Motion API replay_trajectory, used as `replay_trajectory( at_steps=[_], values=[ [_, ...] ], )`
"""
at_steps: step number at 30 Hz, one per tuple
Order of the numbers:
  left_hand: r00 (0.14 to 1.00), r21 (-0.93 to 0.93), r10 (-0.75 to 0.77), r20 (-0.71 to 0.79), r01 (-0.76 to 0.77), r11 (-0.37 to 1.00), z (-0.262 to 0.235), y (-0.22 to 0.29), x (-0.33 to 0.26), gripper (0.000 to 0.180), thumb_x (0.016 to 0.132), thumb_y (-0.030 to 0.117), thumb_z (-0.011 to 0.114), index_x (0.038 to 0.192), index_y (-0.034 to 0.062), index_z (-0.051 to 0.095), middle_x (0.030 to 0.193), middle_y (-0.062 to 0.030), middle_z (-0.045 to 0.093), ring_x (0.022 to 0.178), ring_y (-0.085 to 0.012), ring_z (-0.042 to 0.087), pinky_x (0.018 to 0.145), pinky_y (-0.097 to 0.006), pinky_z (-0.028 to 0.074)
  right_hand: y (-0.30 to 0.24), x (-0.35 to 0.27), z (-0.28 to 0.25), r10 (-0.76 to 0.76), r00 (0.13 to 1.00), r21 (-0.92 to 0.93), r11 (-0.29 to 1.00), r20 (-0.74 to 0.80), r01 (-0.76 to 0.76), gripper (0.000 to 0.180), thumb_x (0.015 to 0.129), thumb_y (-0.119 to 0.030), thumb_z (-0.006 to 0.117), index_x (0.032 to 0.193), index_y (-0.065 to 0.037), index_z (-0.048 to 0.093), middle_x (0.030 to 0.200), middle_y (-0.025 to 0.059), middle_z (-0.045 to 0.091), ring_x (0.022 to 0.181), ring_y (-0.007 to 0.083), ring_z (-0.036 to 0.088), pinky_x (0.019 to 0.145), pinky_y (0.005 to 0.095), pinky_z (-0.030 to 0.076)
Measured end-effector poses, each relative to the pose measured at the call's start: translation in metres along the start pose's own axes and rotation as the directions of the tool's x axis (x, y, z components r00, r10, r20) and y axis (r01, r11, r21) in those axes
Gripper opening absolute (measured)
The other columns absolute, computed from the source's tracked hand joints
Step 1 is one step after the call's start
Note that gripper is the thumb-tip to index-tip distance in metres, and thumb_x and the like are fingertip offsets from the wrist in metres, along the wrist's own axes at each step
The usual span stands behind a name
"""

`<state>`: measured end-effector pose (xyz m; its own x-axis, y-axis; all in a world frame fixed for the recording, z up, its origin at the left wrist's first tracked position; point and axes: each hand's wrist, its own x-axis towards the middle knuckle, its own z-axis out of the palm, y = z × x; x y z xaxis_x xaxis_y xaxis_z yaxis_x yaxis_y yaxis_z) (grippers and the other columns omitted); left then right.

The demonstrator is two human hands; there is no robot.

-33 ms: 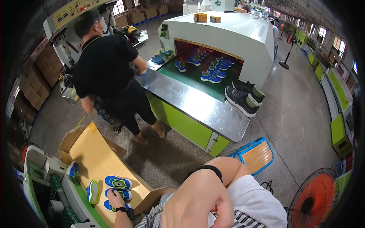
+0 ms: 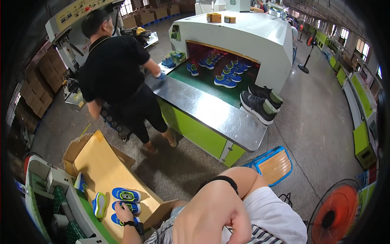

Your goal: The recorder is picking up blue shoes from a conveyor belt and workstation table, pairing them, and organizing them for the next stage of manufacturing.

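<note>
On a wooden board at lower left, my left hand [image 2: 123, 212], with a black band at the wrist, grips the middle one of three blue sneakers [image 2: 136, 208]. Its fingers curl over the shoe's collar. Another blue sneaker [image 2: 126, 195] lies just beyond it, and one more [image 2: 117, 219] sits on the near side, partly covered by my hand. To their left a sneaker [image 2: 99, 205] rests on its side, sole edge outward. My right hand [image 2: 209, 213] is large and close at the bottom, fingers curled in; nothing shows in it.
The board [image 2: 101, 162] adjoins a green-and-white machine [image 2: 61, 191]. A person in black [image 2: 113, 69] stands by a metal-topped conveyor [image 2: 203, 110] carrying blue sneakers [image 2: 225, 81]. Black shoes [image 2: 260, 106] stand on its corner. A blue-framed stool [image 2: 274, 166] and red fan [image 2: 336, 213] are at right.
A sneaker at the board's far left edge has tipped and looks blurred. The person in black has moved a hand, with something blue at it, to the right over the metal top. My hands look unchanged.
</note>
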<state>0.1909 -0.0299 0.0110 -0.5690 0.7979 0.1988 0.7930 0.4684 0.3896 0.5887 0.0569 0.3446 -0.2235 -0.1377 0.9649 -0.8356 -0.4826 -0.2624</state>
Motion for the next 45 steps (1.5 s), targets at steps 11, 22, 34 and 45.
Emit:
replay_trajectory(
  at_steps=[11,22,34,45],
  values=[
    [0.998,0.007,-0.060,0.008,0.060,0.998,-0.003,0.003,-0.015,0.030,0.092,0.021,0.056,0.115,0.0008,0.059,0.113,-0.0210,0.060,0.107,-0.0401,0.056,0.092,-0.046,0.045,-0.013,-0.007,-0.017,0.317,0.948,-0.133,0.938,-0.035,-0.319,0.020,0.091,-0.008,0.055,0.106,0.005,0.051,0.100,0.0184,0.055,0.076,0.0302,0.058,0.066,0.0403,0.046],
    [0.967,0.073,-0.225,0.121,0.217,0.973,0.018,-0.011,-0.022,0.045,0.095,0.038,0.052,0.133,0.0139,0.051,0.138,-0.0154,0.045,0.132,-0.0324,0.042,0.101,-0.056,0.040,0.093,-0.106,-0.097,0.790,0.354,-0.461,0.103,-0.501,-0.882,0.014,0.087,-0.011,0.067,0.080,-0.003,0.059,0.077,0.0105,0.059,0.073,0.0272,0.059,0.066,0.0339,0.047],
    [0.810,-0.300,-0.542,-0.224,0.472,0.829,-0.047,-0.115,0.034,0.053,0.089,0.035,0.063,0.129,0.0014,0.053,0.125,-0.0245,0.059,0.117,-0.0396,0.056,0.101,-0.045,0.044,0.288,-0.263,-0.186,0.565,0.271,-0.501,-0.300,-0.779,-0.812,0.053,0.092,-0.023,0.064,0.132,0.004,0.044,0.128,0.0245,0.051,0.120,0.0403,0.048,0.102,0.0431,0.039],
    [0.637,-0.531,-0.764,0.107,0.686,0.498,-0.002,-0.249,0.105,0.081,0.073,0.028,0.079,0.137,-0.0069,0.044,0.130,-0.0255,0.056,0.117,-0.0352,0.057,0.100,-0.037,0.045,0.329,-0.293,-0.158,0.489,-0.097,-0.005,-0.203,-0.867,-0.979,0.079,0.089,-0.005,0.064,0.151,0.005,0.016,0.148,0.0276,0.035,0.136,0.0344,0.040,0.111,0.0359,0.033]
  ],
)
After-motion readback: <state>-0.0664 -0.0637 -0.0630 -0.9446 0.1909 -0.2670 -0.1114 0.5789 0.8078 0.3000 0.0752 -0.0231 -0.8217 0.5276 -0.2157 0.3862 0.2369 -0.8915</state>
